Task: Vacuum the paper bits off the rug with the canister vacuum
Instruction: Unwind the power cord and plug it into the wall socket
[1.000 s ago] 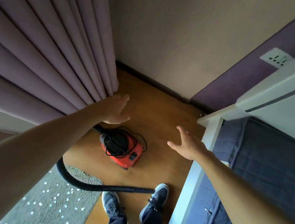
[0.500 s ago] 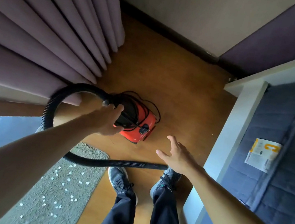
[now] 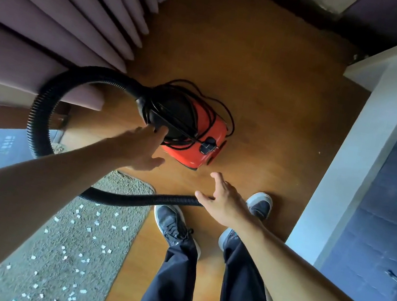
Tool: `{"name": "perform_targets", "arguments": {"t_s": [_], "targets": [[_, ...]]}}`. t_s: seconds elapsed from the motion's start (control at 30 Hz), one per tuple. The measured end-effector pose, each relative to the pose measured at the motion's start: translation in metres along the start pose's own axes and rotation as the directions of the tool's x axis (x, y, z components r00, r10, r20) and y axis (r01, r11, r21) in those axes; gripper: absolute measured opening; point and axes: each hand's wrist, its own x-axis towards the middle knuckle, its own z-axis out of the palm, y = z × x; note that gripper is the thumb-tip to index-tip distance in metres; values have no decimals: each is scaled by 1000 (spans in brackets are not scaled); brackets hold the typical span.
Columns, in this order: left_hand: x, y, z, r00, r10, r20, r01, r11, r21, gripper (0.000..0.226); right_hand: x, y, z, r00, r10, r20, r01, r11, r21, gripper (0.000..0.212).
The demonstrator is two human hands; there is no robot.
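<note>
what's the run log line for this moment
phase: reach for vacuum | left hand: open, by vacuum | right hand: open, over hose | vacuum: on floor, cord wrapped | paper bits: on rug

A: Location of the canister vacuum [image 3: 194, 136]?
B: On the floor [image 3: 270, 83], ahead of the shoes [image 3: 174, 223], right of the curtain [image 3: 45, 4].
A: Rug [image 3: 61, 259]?
B: Left of the shoes. Paper bits [image 3: 88, 229] lie on it; the hose [image 3: 39, 111] crosses its far end. Bed [image 3: 389, 237] at right.

your left hand [image 3: 142, 152] reaches open toward the red canister vacuum [image 3: 190, 133], right hand [image 3: 225, 203] spread above the hose [image 3: 146, 199], paper bits [image 3: 74, 248] on the rug [image 3: 99, 225].
</note>
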Motion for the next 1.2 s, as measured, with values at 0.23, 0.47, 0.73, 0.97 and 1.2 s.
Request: {"name": "perform_targets", "arguments": {"t_s": [0.23, 0.47, 0.73, 0.97, 1.2], "targets": [[12, -8, 18, 994, 17, -109, -17, 1000, 5, 69, 26, -4, 19, 1000, 25, 13, -26, 997, 66, 63], [35, -13, 2, 966, 8, -258, 23, 993, 114, 63, 65, -44, 16, 979, 202, 13, -149, 677, 721, 54], [36, -9, 7, 939, 19, -344, 51, 979, 195, 36, 100, -72, -5, 906, 320, 278, -214, -221, 951, 27], [40, -17, 13, 921, 63, -383, 35, 969, 243, 34, 111, -69, -23, 949, 278, 151, -117, -138, 984, 44], [45, -14, 2, 885, 87, -458, -4, 984, 179, 31, 105, -78, -60, 911, 390, 133, -23, -273, 962, 21]]}}
